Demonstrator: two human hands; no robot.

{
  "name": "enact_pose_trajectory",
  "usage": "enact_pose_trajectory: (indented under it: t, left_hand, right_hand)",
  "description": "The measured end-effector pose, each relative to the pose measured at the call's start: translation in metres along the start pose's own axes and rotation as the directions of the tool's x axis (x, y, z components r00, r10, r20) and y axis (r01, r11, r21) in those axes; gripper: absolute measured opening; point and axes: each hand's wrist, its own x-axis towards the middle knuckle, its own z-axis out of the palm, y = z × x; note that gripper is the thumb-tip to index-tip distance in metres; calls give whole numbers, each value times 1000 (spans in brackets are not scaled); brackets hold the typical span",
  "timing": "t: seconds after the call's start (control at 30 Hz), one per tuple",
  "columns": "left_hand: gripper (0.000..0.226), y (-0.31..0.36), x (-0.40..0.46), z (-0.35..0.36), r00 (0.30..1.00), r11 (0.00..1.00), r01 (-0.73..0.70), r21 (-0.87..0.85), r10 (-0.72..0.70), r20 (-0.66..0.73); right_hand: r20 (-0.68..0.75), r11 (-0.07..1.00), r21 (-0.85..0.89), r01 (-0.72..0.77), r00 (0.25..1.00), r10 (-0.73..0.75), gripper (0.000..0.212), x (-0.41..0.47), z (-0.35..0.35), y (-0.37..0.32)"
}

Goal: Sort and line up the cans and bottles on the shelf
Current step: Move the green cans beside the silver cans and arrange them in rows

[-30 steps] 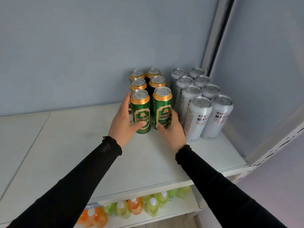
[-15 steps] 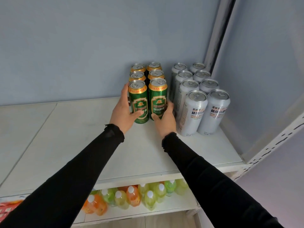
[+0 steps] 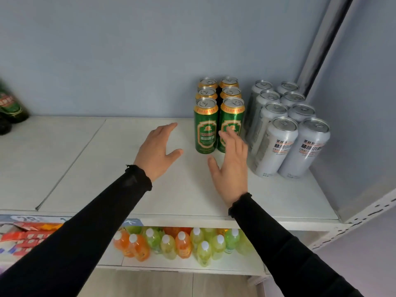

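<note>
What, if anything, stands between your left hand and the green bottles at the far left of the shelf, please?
Nothing visible does. The left hand hovers open over the shelf, and only bare white shelf lies between it and the green bottles at the left edge.

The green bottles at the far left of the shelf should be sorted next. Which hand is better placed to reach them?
Probably the left hand: it is open, holds nothing and lies nearer the green bottles than the right hand.
</note>
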Motion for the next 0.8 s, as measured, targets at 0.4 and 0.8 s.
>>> enact_pose_trajectory:
  t: [0.4,0.8]
  left_hand:
    - [54,-151,-93,-144,971,978,188,87,-172,-166]
    - [52,-355,-211,-296,916,933,355,60,-334,-223]
  right_hand:
    - [475,969,23,244,850,-226,55,-7,145,-137]
    - [568,968,159,195,783,-252,59,-50,331,-343]
